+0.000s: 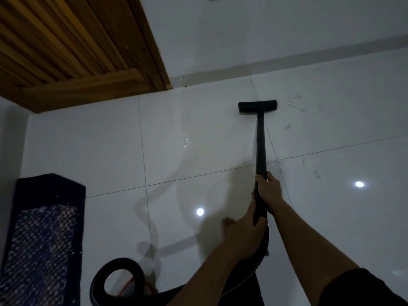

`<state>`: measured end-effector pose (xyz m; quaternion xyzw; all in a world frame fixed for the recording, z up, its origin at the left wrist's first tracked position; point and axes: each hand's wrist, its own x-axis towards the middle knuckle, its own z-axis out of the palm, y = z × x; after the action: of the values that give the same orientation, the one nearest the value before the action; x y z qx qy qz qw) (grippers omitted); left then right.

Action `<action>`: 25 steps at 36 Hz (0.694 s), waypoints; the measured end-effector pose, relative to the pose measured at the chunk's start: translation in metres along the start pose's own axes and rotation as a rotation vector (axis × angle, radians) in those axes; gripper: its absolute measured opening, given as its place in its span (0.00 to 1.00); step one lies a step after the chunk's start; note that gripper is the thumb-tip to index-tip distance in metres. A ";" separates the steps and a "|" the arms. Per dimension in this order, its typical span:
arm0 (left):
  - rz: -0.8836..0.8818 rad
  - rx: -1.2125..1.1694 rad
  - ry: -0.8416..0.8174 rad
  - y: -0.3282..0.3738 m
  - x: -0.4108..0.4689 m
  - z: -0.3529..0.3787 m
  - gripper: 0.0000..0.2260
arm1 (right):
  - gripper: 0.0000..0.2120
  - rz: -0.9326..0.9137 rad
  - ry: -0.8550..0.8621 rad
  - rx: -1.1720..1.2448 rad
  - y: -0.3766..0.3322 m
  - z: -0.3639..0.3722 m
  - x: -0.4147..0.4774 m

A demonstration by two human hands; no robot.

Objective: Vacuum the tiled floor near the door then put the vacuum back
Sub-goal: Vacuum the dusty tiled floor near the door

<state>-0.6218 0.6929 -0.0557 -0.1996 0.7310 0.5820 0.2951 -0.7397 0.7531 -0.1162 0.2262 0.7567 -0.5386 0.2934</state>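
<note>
A black vacuum wand [260, 142] runs from my hands down to a flat black floor head [257, 107], which rests on the glossy white tiled floor [194, 138] to the right of the wooden door [66, 40]. My right hand [268, 187] grips the wand higher up. My left hand [245, 230] grips its lower end, where the ribbed black hose [258, 259] begins. The vacuum body [117, 281], black with a loop handle, sits at the bottom of the view by my legs.
A dark patterned mat [42, 239] lies at the left edge. Dark smudges [295, 102] mark the tiles right of the floor head. A white wall with a skirting strip [287, 60] closes the far side. My bare foot [228, 223] shows beside my left hand.
</note>
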 end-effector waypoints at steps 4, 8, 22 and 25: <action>-0.018 -0.018 -0.009 -0.004 -0.012 0.005 0.29 | 0.10 -0.006 0.001 -0.038 0.009 -0.001 -0.011; -0.024 -0.081 -0.020 -0.005 -0.027 0.008 0.27 | 0.10 -0.011 -0.001 -0.078 0.020 -0.003 -0.021; 0.006 -0.112 -0.047 0.000 -0.059 0.037 0.25 | 0.10 0.000 0.023 -0.137 0.048 -0.029 -0.046; -0.006 -0.102 -0.039 0.002 -0.063 0.047 0.25 | 0.09 0.015 0.016 -0.122 0.052 -0.037 -0.050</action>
<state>-0.5666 0.7352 -0.0197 -0.2051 0.6939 0.6214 0.3005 -0.6767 0.8031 -0.1082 0.2179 0.7887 -0.4877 0.3043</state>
